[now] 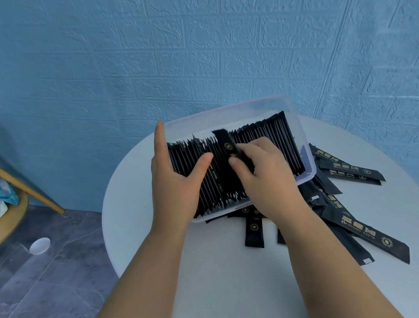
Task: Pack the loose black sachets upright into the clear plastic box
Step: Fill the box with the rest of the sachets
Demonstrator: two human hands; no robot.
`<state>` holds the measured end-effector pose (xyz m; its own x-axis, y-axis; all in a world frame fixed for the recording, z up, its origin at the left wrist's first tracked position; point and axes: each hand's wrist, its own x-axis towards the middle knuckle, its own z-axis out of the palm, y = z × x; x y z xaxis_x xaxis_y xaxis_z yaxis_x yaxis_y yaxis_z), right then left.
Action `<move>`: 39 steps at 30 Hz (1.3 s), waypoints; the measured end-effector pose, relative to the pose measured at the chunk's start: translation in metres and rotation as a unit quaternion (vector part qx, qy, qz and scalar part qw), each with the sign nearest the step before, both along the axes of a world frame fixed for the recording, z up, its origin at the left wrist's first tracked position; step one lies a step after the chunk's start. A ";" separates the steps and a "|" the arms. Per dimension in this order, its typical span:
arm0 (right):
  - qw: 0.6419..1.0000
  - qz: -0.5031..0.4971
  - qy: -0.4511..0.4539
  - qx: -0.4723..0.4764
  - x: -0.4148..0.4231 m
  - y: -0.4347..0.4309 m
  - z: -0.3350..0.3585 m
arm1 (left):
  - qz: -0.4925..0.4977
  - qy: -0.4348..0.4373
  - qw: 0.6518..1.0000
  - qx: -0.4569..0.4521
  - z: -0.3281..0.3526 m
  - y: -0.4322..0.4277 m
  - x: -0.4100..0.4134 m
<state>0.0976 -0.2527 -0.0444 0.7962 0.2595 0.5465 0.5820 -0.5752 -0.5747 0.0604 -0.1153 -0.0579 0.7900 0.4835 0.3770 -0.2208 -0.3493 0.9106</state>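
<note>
1. Your left hand [177,184] is at the left end of the clear plastic box [250,113], index finger straight up along its wall and thumb pressing the packed sachets [272,145].
2. Those packed sachets stand upright in a dense row across the box.
3. Your right hand [263,176] pinches a single sachet [224,141] at mid-row, its top end poking above the others.
4. The loose sachets [362,232] lie flat on the round white table [246,299], right of the box and in front of it, with some tucked under its edge.
5. A small white dish [39,245] lies on the grey floor [35,299] to your left.
</note>
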 end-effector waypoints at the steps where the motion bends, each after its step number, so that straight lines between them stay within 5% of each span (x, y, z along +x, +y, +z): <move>1: 1.000 -0.016 -0.004 0.005 0.001 -0.001 0.000 | 0.000 0.002 1.000 -0.002 0.000 0.000 0.000; 23: 0.992 0.029 0.123 0.017 -0.007 -0.001 0.001 | 0.006 0.002 1.000 0.001 0.000 -0.001 -0.001; 30: 0.995 0.029 0.091 0.026 -0.010 0.004 0.000 | 0.007 0.001 1.000 0.006 0.001 -0.002 -0.002; 39: 0.975 0.089 0.186 0.081 -0.009 -0.004 0.007 | 0.010 -0.001 1.000 0.007 -0.001 -0.002 -0.002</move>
